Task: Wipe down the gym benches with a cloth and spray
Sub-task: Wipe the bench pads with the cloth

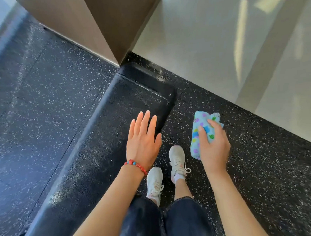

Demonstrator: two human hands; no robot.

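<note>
Looking straight down here, and the black padded bench [105, 138] runs diagonally from the lower left up toward a brown pillar [95, 25], its far end rounded off just short of the pillar's corner. The left hand [143, 142] is spread flat and wide open, fingers [146, 122] stretched out, holding nothing, over the bench's right edge near that far end (whether the palm actually touches the padding, I cannot tell). A red and blue bead bracelet [135, 166] sits on that wrist. Over to the right, the right hand [214, 147] is clamped around a folded light-blue cloth [199, 131] with coloured dots, thumb pressed on top, fingers wrapped behind. The cloth is off the bench, held out over the speckled black rubber floor [261, 166], well clear of the padding. Below, two white sneakers [176, 160] stand on that floor just beside the bench, with dark jeans [174, 223] above them. A pale glossy floor [228, 41] begins beyond the rubber at upper right.
</note>
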